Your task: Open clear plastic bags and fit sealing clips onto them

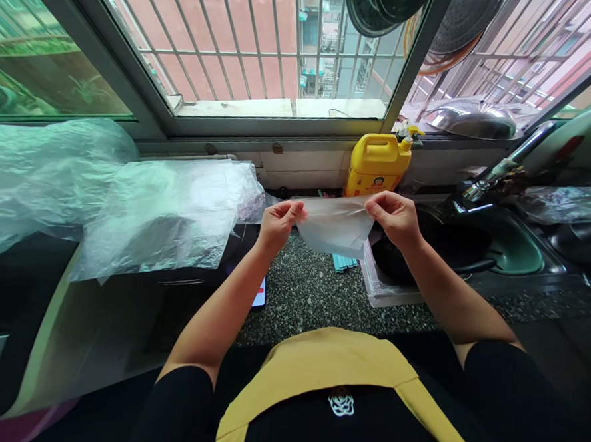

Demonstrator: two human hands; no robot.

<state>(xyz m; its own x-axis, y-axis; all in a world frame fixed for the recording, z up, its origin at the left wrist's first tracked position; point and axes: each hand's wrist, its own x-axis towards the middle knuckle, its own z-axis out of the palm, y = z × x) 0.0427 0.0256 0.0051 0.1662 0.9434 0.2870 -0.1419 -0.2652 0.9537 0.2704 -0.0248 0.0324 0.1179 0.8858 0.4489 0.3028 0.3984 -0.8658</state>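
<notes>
A translucent whitish plastic bag is stretched between my two hands above the speckled counter. My left hand pinches its upper left corner between thumb and fingers. At the upper right corner, my right hand has the same kind of pinch. The bag's lower part hangs down and narrows toward the bottom. Behind and below it, some light-blue strips lie on the counter, partly covered by the bag. Near my left forearm, part of a phone with a lit screen shows.
A yellow jug stands by the wall behind my right hand. Right of it are a clear plastic tray, a dark pan and a sink with a faucet. Plastic sheeting covers things on the left.
</notes>
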